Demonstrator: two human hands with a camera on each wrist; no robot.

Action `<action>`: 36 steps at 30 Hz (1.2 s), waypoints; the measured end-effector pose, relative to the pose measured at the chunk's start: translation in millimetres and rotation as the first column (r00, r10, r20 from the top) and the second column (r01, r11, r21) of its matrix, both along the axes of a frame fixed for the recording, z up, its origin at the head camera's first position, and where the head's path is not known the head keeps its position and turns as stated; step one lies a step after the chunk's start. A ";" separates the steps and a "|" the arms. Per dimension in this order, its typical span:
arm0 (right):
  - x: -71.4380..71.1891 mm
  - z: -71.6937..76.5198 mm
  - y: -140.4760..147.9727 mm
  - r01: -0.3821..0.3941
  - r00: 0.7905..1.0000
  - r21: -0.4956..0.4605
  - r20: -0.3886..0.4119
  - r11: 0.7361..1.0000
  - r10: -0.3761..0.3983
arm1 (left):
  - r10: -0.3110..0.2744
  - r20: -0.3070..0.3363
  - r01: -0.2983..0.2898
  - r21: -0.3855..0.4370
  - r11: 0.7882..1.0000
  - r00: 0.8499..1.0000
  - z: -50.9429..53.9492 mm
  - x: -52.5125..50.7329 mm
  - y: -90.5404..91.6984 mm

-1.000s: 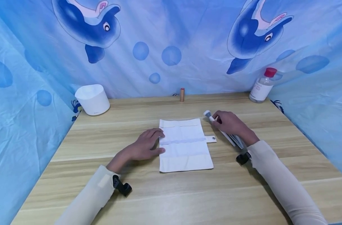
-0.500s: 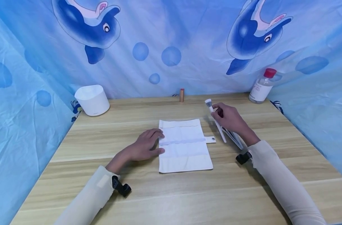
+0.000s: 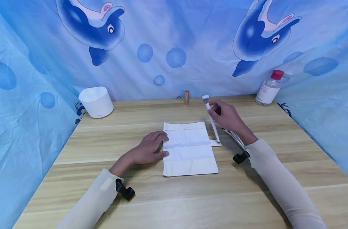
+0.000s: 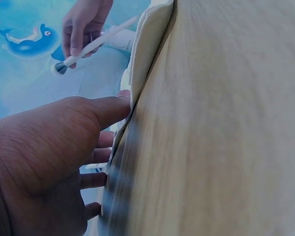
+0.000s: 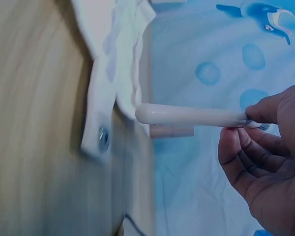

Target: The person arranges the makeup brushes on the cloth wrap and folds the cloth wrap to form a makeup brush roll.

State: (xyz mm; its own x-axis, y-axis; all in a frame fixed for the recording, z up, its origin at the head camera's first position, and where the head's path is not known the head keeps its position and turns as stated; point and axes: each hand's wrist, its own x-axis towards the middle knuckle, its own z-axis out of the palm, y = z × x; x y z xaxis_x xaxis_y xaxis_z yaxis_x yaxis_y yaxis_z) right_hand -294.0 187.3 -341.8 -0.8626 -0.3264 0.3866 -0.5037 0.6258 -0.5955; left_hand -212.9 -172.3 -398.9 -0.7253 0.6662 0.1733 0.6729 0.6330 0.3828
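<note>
A white makeup brush [image 3: 214, 128] is pinched near its bristle end between the thumb and fingers of my right hand [image 3: 227, 117]. Its bristles point up and away, and its handle end hangs over the snap strap [image 3: 215, 143] of a white fabric brush roll [image 3: 189, 156]. In the right wrist view the brush handle [image 5: 191, 116] is held above the table. The roll lies spread flat, with a frilled band across its middle. My left hand [image 3: 148, 149] rests at the roll's left edge, thumb and fingertips touching it. Several more brushes [image 3: 234, 136] lie partly hidden under my right forearm.
A white cup-like container [image 3: 96, 103] stands at the back left of the wooden table [image 3: 174, 200]. At the back middle stands a small copper-coloured tube [image 3: 186, 97]. A clear bottle with a red cap [image 3: 268, 89] is at the back right, before a blue dolphin-print curtain [image 3: 151, 25].
My right hand has lifted one brush from the others and carried it up and left, turning it more upright, towards the roll's strap. The left hand has stayed in place.
</note>
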 end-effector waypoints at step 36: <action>-8.9 2.4 -97.8 -0.202 0.928 -0.276 0.253 0.940 0.274 | 0.023 0.007 -0.022 -0.024 0.999 1.000 0.2 -1.4 0.2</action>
